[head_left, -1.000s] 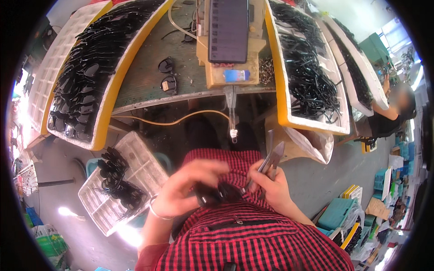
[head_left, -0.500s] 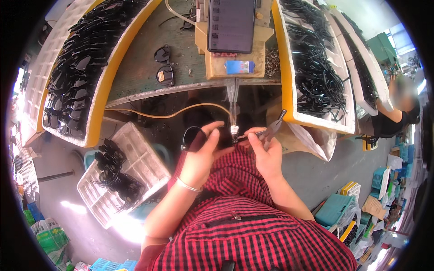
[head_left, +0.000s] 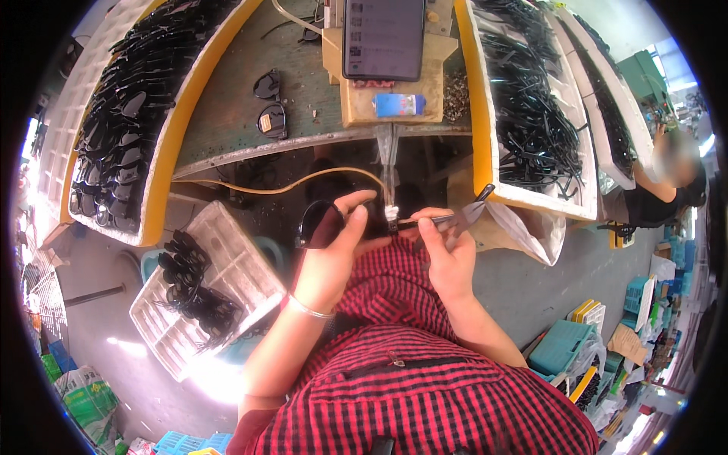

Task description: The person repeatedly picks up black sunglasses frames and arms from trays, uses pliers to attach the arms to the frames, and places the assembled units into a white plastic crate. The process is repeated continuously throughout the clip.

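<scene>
Pinched in my left hand (head_left: 330, 262) is a sunglasses front (head_left: 321, 225) with dark round lenses; the fingers hide part of it. My right hand (head_left: 450, 265) is closed on a black sunglasses temple (head_left: 486, 194), its dark tip pointing up and right. Front and temple come together just under the white tip of a machine nozzle (head_left: 391, 213), which hangs from the bench between my hands. Whether they are joined there is too small to tell.
A yellow-edged tray (head_left: 171, 129) of dark glasses fronts stands left; another (head_left: 479, 125) holds black temples at right. On the bench lie sunglasses (head_left: 272, 119), near a phone (head_left: 384, 38) and blue box (head_left: 399, 105). A white crate (head_left: 254, 265) sits lower left. Another person (head_left: 660, 199) is far right.
The sunglasses front has tilted slightly in my left hand, and that hand has risen a little. The temple's free tip has swung slightly right. Both hands keep their hold.
</scene>
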`<state>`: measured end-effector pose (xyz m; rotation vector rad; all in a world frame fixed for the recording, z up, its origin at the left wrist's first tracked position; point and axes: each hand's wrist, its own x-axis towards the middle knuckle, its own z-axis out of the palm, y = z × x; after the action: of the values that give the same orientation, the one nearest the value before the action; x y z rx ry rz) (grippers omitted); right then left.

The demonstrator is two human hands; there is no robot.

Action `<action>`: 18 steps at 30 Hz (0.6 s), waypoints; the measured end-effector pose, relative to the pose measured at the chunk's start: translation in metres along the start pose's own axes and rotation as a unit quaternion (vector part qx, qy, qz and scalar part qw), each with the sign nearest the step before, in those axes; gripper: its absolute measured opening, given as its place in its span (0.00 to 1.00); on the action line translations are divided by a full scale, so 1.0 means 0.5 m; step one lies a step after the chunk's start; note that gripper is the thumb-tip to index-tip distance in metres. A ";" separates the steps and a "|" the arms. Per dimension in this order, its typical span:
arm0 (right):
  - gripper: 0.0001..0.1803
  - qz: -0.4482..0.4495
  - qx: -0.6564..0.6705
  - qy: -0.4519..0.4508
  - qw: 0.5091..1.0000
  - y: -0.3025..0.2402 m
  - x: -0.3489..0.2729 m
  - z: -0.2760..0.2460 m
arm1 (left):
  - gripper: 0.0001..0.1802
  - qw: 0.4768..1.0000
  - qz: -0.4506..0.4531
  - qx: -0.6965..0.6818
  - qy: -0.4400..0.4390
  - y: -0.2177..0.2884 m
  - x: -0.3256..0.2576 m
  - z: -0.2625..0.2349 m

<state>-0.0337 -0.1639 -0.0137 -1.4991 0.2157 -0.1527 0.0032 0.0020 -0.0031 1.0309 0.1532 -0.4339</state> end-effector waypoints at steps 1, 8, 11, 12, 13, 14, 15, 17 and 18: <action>0.09 0.002 0.001 0.000 1.000 -0.001 0.000 0.000 | 0.18 1.000 0.001 0.002 -0.002 0.000 0.001 0.000; 0.09 0.003 0.021 0.004 1.000 0.000 -0.003 0.001 | 0.18 1.000 0.018 0.006 -0.012 -0.003 -0.001 -0.001; 0.09 0.007 0.025 0.008 1.000 0.000 -0.004 0.002 | 0.18 1.000 0.019 0.011 -0.015 0.000 -0.002 -0.001; 0.09 0.008 0.025 0.009 1.000 0.000 -0.003 0.002 | 0.19 1.000 0.018 0.011 -0.016 0.001 -0.002 -0.001; 0.09 0.007 0.023 0.007 1.000 -0.001 -0.003 0.002 | 0.19 1.000 0.018 0.010 -0.017 0.002 -0.002 -0.002; 0.09 0.006 0.020 0.005 1.000 -0.001 -0.003 0.002 | 0.19 1.000 0.017 0.009 -0.017 0.003 -0.002 -0.002; 0.10 0.005 0.018 0.004 1.000 -0.002 -0.003 0.001 | 0.19 1.000 0.017 0.006 -0.019 0.002 -0.002 -0.003; 0.10 0.009 0.020 0.006 1.000 -0.002 -0.003 0.001 | 0.19 1.000 0.018 0.001 -0.023 0.001 -0.001 -0.006; 0.10 0.012 0.021 0.007 1.000 -0.002 -0.004 0.001 | 0.19 1.000 0.018 -0.001 -0.024 0.001 -0.001 -0.007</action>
<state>-0.0354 -0.1629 -0.0128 -1.4542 0.2398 -0.1483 0.0031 0.0054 -0.0041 1.0201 0.0921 -0.4251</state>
